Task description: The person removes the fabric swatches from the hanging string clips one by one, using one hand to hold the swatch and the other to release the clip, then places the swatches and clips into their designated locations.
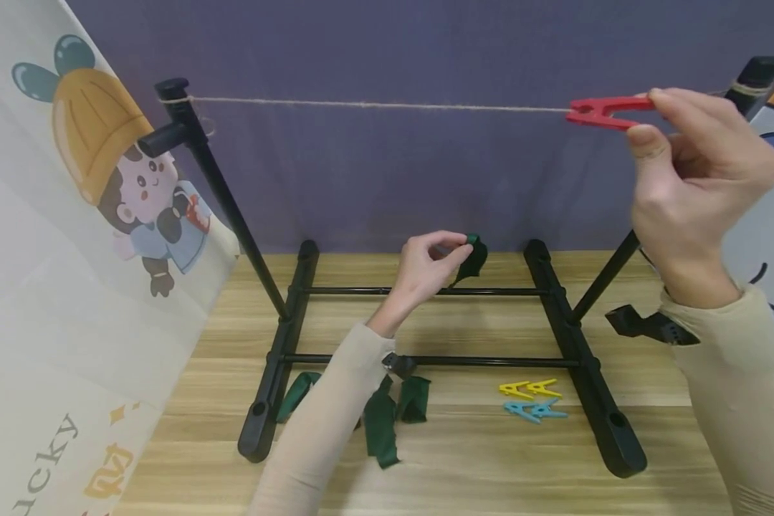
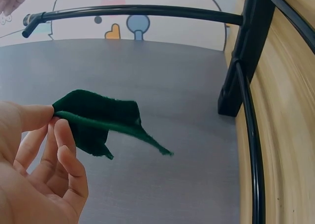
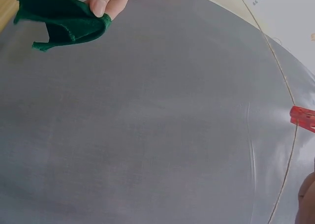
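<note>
Between thumb and fingers, my right hand (image 1: 703,172) pinches a red clothespin (image 1: 593,113) by its handle ends. Its nose meets the string (image 1: 361,105) near the right post; in the right wrist view the clothespin (image 3: 301,116) is on the string, partly cut off by the frame. My left hand (image 1: 426,264), lower and nearer the middle, pinches a piece of dark green cloth (image 1: 472,259) by one edge. The cloth (image 2: 98,108) hangs folded and free of the string, with ragged ends in the left wrist view.
The string runs between two posts of a black frame (image 1: 426,361) on a wooden tabletop (image 1: 464,473). More green cloth pieces (image 1: 380,423) lie by the left forearm. Yellow clothespins (image 1: 516,390) and blue clothespins (image 1: 522,411) lie inside the frame's right leg.
</note>
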Demonstrator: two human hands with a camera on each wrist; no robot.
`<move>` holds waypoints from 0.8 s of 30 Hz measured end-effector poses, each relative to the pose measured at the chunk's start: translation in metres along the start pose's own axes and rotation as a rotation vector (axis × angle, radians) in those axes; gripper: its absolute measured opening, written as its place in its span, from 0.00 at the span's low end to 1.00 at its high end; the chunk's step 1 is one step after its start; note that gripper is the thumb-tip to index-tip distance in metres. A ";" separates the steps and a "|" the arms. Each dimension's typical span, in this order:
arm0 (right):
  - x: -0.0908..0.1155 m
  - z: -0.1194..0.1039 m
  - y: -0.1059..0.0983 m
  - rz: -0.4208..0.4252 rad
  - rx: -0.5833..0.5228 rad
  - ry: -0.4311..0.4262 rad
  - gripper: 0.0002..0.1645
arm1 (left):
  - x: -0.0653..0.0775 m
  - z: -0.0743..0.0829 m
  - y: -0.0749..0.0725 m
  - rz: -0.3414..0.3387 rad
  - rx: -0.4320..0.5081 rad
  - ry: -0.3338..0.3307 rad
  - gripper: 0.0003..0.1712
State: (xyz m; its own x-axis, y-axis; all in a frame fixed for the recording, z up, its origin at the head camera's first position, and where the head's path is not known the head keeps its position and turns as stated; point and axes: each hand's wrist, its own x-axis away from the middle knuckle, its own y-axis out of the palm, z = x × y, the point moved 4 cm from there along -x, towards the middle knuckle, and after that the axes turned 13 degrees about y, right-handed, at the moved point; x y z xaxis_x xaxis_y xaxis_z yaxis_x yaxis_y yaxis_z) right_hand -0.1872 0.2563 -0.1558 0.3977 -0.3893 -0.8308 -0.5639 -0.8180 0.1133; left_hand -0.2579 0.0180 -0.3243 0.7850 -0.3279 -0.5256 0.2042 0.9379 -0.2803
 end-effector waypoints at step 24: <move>0.006 0.018 -0.002 -0.147 0.013 0.034 0.18 | -0.005 -0.009 0.004 0.017 -0.006 -0.029 0.15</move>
State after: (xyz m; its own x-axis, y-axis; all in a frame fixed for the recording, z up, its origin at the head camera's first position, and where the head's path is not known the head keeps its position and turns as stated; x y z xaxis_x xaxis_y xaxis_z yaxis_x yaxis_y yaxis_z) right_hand -0.1967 0.2631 -0.1705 0.5010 -0.2797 -0.8190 -0.5069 -0.8618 -0.0157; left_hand -0.2662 0.0227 -0.3303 0.8049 -0.3086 -0.5069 0.1874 0.9426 -0.2763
